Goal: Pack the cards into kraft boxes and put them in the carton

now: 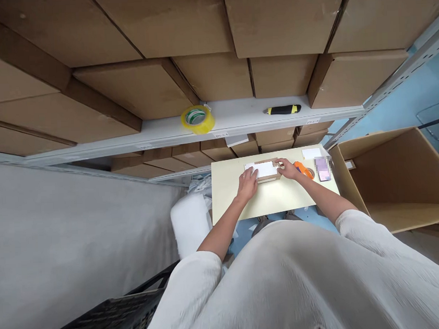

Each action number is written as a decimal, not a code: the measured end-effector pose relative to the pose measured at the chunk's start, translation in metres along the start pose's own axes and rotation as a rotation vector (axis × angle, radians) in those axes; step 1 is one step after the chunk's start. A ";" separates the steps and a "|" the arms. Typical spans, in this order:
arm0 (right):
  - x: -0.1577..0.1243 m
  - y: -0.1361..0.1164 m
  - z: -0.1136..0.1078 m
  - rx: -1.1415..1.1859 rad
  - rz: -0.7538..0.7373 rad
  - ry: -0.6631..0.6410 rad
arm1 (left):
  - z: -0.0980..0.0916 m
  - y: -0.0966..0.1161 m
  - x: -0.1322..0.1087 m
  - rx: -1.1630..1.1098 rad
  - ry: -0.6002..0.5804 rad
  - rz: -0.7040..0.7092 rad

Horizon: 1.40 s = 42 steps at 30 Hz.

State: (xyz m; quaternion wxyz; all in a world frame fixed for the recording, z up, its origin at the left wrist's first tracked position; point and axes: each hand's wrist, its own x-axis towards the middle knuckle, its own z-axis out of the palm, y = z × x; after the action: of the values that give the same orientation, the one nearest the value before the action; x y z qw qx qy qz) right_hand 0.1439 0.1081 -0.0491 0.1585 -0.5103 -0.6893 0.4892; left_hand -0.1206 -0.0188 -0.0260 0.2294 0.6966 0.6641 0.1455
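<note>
A small cardboard box [268, 179] with a white sheet or label [265, 169] on its top lies on the pale yellow table [227, 193]. My left hand [247, 182] rests on the box's left end, fingers apart and lying over the white surface. At the box's right end, my right hand [287, 169] has its fingers bent together at the edge; what they pinch, if anything, is too small to make out. Just right of that hand sits an orange tape dispenser [303, 169].
Clear yellow tape [198, 119] and a black-and-yellow cutter [284, 109] lie on the metal shelf [239, 111] with stacked cartons. A large open carton [396, 177] stands right, a white roll [191, 223] left, a black crate [127, 311] lower left.
</note>
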 end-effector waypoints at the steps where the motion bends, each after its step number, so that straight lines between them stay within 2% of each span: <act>1: -0.001 0.001 0.001 -0.003 -0.008 0.006 | 0.002 0.003 0.000 0.009 -0.031 0.027; 6: -0.016 0.012 -0.004 -0.059 -0.019 0.080 | 0.011 0.008 -0.001 0.016 -0.053 0.049; 14: -0.060 0.068 -0.046 -0.302 0.182 0.256 | 0.015 0.010 0.000 0.076 -0.039 0.028; 17: -0.073 0.088 -0.055 -0.368 0.237 0.245 | 0.018 0.011 0.000 0.068 -0.039 0.013; 21: -0.081 0.103 -0.055 -0.412 0.201 0.201 | 0.022 0.010 0.001 0.106 -0.059 0.001; 28: -0.078 0.100 -0.053 -0.546 0.299 0.071 | 0.030 0.008 0.000 0.232 -0.057 0.020; 34: -0.075 0.096 -0.054 -0.677 0.315 -0.045 | 0.035 0.003 -0.002 0.267 -0.020 0.039; 42: -0.076 0.092 -0.064 -0.654 0.272 -0.015 | 0.036 0.000 -0.001 0.246 0.004 0.039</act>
State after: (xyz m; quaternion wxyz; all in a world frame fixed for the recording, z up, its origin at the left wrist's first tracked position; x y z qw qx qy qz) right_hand 0.2729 0.0759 -0.0744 -0.0848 -0.6176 -0.7363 0.2631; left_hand -0.1019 -0.0240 -0.0566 0.1381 0.7318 0.6638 0.0687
